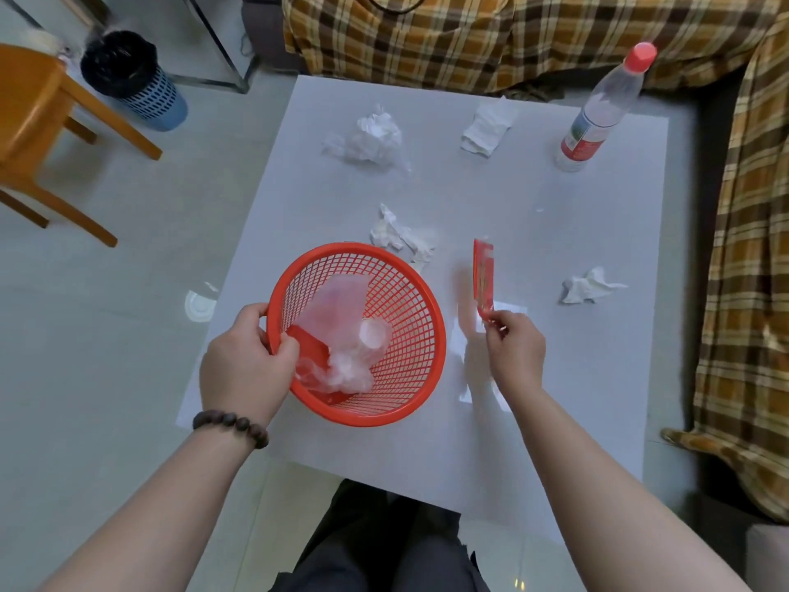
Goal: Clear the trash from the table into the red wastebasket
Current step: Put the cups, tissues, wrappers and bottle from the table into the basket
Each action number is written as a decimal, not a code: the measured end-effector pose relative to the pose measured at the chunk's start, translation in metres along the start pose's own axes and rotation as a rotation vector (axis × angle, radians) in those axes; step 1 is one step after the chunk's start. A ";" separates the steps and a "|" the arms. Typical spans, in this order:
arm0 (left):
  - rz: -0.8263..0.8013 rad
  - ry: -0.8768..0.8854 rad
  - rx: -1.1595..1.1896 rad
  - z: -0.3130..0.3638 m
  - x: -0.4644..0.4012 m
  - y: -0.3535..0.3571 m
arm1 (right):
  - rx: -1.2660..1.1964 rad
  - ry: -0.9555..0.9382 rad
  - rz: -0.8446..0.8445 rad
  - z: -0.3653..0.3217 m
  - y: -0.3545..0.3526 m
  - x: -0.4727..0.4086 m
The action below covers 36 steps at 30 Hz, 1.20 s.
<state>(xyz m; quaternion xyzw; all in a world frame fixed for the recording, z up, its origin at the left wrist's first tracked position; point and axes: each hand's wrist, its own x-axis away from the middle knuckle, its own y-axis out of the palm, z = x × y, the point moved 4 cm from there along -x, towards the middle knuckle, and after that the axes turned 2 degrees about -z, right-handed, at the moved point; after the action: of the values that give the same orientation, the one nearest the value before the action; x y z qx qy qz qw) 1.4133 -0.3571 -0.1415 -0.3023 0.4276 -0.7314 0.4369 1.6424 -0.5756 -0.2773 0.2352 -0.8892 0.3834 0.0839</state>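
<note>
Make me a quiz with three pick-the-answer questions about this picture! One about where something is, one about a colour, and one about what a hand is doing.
1. Where is the water bottle?
A. inside the basket
B. standing at the far right corner of the table
C. on the floor

2. What colour is the bottle's cap?
A. blue
B. green
C. red

3. What is the right hand doing?
A. pinching a red packet above the table
B. resting flat and empty
C. holding the bottle

Answers:
1 B, the bottle stands upright on the tabletop near the plaid cover.
2 C, the cap is plainly red.
3 A, the fingers grip the packet's lower end, beside the red wastebasket that the left hand holds by its rim.
</note>
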 end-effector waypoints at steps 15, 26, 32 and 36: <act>-0.086 0.086 0.093 0.029 0.003 -0.033 | 0.497 -0.507 -0.546 -0.153 0.015 0.098; -0.130 0.155 0.165 0.048 0.002 -0.024 | 0.492 -0.332 -0.582 -0.142 0.011 0.092; -0.144 0.109 0.110 0.049 -0.001 -0.013 | 0.200 -0.226 -0.160 -0.091 -0.067 0.062; -0.106 0.056 0.089 0.053 0.011 -0.002 | 0.301 -0.068 -0.093 -0.013 -0.105 0.022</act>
<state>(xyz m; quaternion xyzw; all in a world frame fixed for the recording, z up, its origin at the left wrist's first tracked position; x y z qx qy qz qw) 1.4512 -0.3860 -0.1152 -0.2842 0.3900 -0.7800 0.3984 1.6731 -0.6362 -0.1934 0.2991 -0.8121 0.4998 0.0351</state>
